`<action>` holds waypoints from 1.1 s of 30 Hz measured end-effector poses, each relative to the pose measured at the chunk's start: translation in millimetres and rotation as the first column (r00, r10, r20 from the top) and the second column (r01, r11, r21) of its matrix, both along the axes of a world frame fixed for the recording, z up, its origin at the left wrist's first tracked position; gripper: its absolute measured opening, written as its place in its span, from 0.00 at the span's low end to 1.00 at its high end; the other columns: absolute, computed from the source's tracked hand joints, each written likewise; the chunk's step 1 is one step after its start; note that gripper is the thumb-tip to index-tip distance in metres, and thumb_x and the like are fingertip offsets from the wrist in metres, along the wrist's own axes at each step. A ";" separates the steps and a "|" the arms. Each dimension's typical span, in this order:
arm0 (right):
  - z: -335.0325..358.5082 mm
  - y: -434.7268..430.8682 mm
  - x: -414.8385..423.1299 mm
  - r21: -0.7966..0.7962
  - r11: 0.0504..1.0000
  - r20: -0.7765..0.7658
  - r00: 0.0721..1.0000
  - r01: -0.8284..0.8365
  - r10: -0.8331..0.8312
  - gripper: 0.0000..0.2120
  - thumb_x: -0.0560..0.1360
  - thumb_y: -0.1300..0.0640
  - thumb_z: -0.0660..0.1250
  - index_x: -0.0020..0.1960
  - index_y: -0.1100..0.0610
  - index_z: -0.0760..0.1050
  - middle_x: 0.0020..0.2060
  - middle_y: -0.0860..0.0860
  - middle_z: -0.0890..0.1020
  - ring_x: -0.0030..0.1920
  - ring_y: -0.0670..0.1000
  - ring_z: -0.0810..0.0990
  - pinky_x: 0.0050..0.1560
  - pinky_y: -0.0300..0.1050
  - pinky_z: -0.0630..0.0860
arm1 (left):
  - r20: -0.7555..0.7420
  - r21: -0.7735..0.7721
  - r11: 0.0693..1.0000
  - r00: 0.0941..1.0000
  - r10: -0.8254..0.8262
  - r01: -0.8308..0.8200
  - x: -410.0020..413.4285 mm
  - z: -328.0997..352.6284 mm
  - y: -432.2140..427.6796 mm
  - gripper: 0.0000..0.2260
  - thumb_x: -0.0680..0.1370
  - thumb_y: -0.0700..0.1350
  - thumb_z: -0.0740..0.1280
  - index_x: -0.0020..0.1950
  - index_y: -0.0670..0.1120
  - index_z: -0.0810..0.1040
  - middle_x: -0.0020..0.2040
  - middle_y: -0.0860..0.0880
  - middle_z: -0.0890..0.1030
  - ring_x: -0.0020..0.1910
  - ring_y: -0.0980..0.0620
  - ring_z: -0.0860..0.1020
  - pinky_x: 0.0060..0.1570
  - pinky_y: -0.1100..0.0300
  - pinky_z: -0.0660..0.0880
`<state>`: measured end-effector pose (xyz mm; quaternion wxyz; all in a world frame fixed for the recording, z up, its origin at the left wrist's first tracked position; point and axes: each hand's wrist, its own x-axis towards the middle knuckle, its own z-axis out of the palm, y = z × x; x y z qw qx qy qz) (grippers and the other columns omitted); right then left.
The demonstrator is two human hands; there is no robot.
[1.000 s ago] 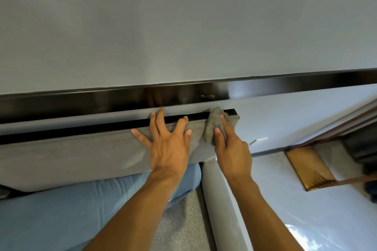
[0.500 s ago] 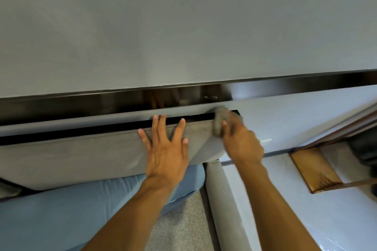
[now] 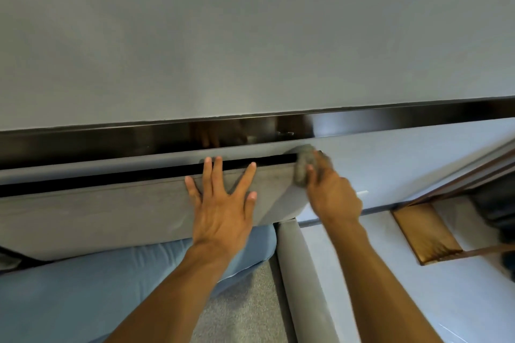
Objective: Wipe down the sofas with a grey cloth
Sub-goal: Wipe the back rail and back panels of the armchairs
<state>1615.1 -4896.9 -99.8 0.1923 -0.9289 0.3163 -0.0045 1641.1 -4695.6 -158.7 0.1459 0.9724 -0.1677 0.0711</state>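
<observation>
The grey sofa back (image 3: 97,211) runs across the view from the left, close against the wall. My left hand (image 3: 223,209) lies flat on it with fingers spread, fingertips reaching over its top edge. My right hand (image 3: 331,192) is shut on a bunched grey cloth (image 3: 303,167), pressed against the sofa back's top right corner. The sofa's grey armrest (image 3: 295,273) runs toward me below that corner. Part of the cloth is hidden inside my fingers.
A glossy dark skirting strip (image 3: 111,142) lines the grey wall (image 3: 250,36) just behind the sofa. A light blue cushion (image 3: 97,287) lies on the seat. White floor (image 3: 418,301) and a brown wooden piece (image 3: 423,234) sit to the right.
My right hand has carried the cloth up and rightward to the top corner of the sofa back. My left hand has slid slightly right and stayed flat.
</observation>
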 end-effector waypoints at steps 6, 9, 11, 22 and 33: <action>-14.8 -6.7 0.1 0.144 0.988 0.123 0.990 0.048 -0.066 0.24 0.83 0.39 0.49 0.77 0.41 0.61 0.53 0.58 0.81 0.53 0.61 0.81 0.47 0.50 0.74 | -0.003 0.022 1.000 1.000 -0.018 0.018 0.3 -0.8 -1.6 0.24 0.85 0.60 0.46 0.82 0.67 0.46 0.82 0.36 0.41 0.81 0.38 0.33 0.72 0.32 0.31; -24.0 8.8 -16.2 0.126 0.987 0.161 0.984 -0.101 0.080 0.23 0.83 0.37 0.49 0.77 0.34 0.56 0.50 0.57 0.83 0.48 0.59 0.82 0.45 0.52 0.78 | -0.024 0.028 0.999 0.999 -0.025 0.026 0.1 1.6 -1.4 0.25 0.84 0.60 0.48 0.81 0.67 0.44 0.82 0.36 0.40 0.80 0.39 0.31 0.72 0.31 0.31; -23.7 6.2 -7.9 0.125 0.987 0.168 0.982 -0.104 0.082 0.23 0.83 0.37 0.49 0.77 0.33 0.56 0.54 0.57 0.82 0.50 0.59 0.81 0.49 0.54 0.78 | -0.019 0.025 0.999 0.999 -0.028 0.028 -1.2 1.4 -1.9 0.26 0.84 0.60 0.50 0.81 0.67 0.45 0.83 0.36 0.40 0.81 0.39 0.31 0.73 0.31 0.31; -56.6 29.2 -42.5 0.240 0.968 0.287 0.958 -0.074 0.002 0.23 0.81 0.37 0.51 0.76 0.30 0.53 0.45 0.53 0.84 0.40 0.50 0.81 0.40 0.44 0.77 | 0.009 0.075 0.997 1.000 -0.019 0.018 -1.4 -4.7 -1.3 0.30 0.84 0.59 0.54 0.81 0.67 0.38 0.82 0.36 0.39 0.81 0.39 0.32 0.75 0.28 0.36; -89.9 81.8 -40.0 0.434 0.896 0.353 0.897 0.097 -0.267 0.24 0.82 0.38 0.52 0.77 0.33 0.51 0.35 0.43 0.76 0.35 0.40 0.78 0.33 0.32 0.68 | 0.049 0.070 0.997 0.999 0.015 -0.018 -3.5 -9.6 -7.2 0.31 0.83 0.64 0.52 0.82 0.64 0.42 0.82 0.35 0.39 0.81 0.38 0.34 0.74 0.27 0.37</action>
